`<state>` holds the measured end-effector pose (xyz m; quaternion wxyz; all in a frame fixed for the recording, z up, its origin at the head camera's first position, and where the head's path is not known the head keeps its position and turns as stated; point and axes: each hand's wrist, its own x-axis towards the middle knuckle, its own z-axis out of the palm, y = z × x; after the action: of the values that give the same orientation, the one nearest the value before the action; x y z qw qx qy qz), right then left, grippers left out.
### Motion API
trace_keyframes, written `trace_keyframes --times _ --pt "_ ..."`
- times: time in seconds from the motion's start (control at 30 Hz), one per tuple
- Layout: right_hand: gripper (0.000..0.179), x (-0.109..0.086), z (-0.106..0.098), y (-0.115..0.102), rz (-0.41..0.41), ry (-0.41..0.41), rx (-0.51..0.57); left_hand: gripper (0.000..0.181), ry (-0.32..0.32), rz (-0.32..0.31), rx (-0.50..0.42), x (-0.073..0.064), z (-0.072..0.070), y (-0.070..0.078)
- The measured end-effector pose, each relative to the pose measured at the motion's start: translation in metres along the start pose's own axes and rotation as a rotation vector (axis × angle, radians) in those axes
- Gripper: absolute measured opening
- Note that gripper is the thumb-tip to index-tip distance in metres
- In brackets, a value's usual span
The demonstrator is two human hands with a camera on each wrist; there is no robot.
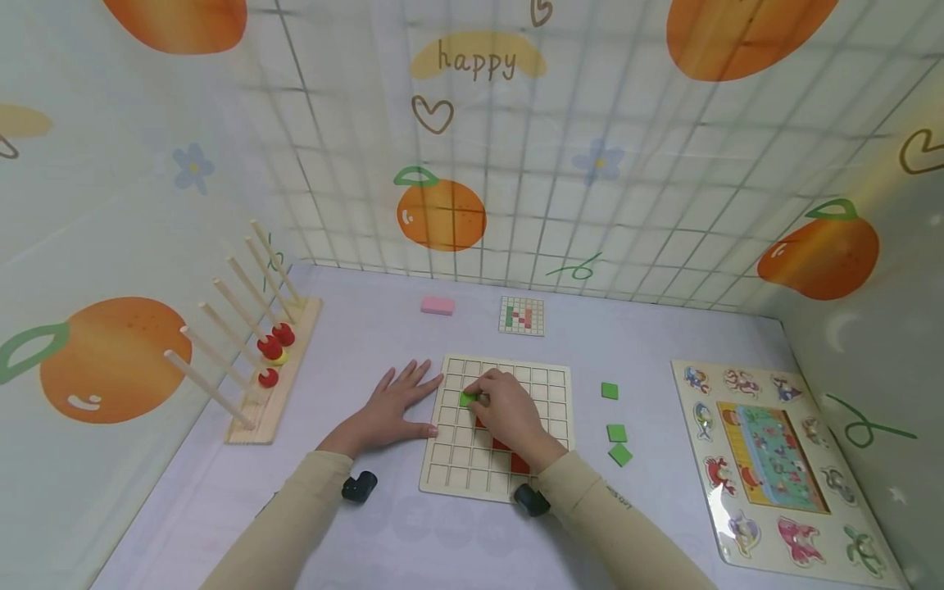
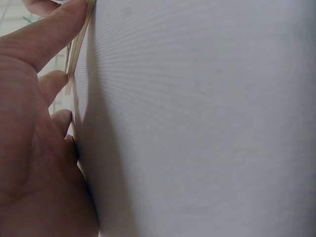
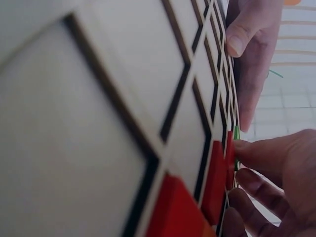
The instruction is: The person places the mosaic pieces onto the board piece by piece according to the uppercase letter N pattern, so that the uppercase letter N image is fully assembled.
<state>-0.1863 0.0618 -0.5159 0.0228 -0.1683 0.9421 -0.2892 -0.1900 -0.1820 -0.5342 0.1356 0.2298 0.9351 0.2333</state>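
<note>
A wooden grid board point(image 1: 457, 467) lies flat on the table, with several red square tiles point(image 1: 520, 464) set diagonally in its cells. My right hand point(image 1: 509, 410) reaches over the board and pinches a green square tile point(image 1: 468, 399) at a cell in the upper left part; the right wrist view shows the thumb against the green tile's edge point(image 3: 237, 132), just past the red tiles point(image 3: 214, 182). My left hand point(image 1: 387, 414) rests on the table with fingers spread, its thumb and index fingertip touching the board's left edge. The right hand covers some of the cells.
Three loose green tiles point(image 1: 616, 433) lie right of the board. Behind it are a small pattern card point(image 1: 522, 316) and a pink block point(image 1: 438, 306). A wooden peg rack point(image 1: 288, 385) with beads stands left; a sea-animal puzzle point(image 1: 693, 410) lies at far right.
</note>
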Motion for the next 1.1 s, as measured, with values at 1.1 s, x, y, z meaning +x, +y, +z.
trace_keyframes --times 1.1 --pt "0.025 -0.013 -0.010 0.003 -0.001 0.021 0.077 0.094 0.000 0.002 0.002 0.000 0.000 -0.001"
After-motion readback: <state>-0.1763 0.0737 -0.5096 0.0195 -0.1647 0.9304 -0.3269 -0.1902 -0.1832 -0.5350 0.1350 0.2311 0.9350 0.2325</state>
